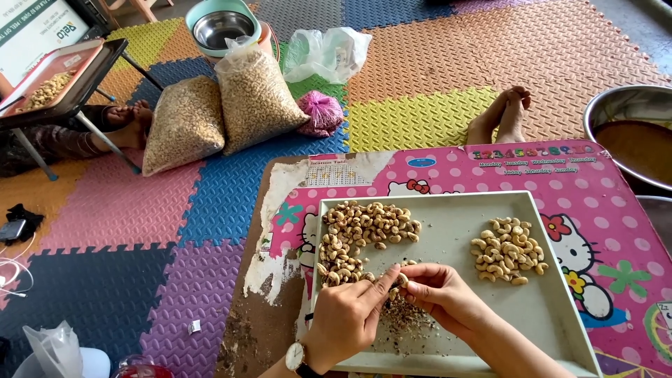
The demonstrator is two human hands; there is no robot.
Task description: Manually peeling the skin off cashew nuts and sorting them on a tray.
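We see both hands meeting over the near part of a shallow grey tray that rests on a low pink table with cartoon prints. The left hand, a wristwatch on its wrist, is curled with thumb and forefinger pressed together, pinching a single cashew nut; whether a small tool is also in that grip we cannot tell. The right hand is closed too, its fingertips touching the same nut from the other side. Just below the fingers lies a scatter of dark skin flakes on the tray floor. A larger heap of unpeeled, darker cashews fills the tray's far left corner and runs down its left side, almost reaching the hands. A smaller pile of pale peeled cashews sits well apart on the right side. Beyond the table, on the coloured foam floor mat, stand two clear bags of cashews, side by side and touching, with a small pink bag beside them. Another person's bare feet rest on the mat beyond the table's far edge, and a metal basin stands at the right.
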